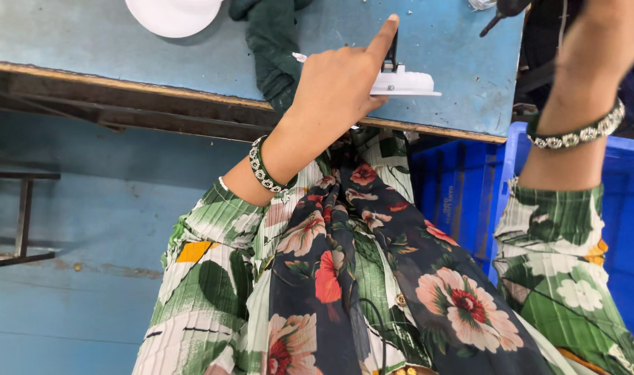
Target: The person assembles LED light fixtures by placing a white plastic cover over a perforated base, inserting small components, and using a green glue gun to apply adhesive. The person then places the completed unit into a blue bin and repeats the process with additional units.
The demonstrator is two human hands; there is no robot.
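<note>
While its index finger points up and away, the left hand (334,83) curls its other fingers around a flat white round fitting (404,82) lying near the edge of the blue table (456,42). A dark green cloth (272,48) lies just beside it. The right hand is out of view; only its forearm (584,90) shows above a blue crate (622,229).

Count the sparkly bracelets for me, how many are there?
2. One bracelet circles the left wrist below the left hand; the other bracelet circles the right wrist near the blue crate.
</note>
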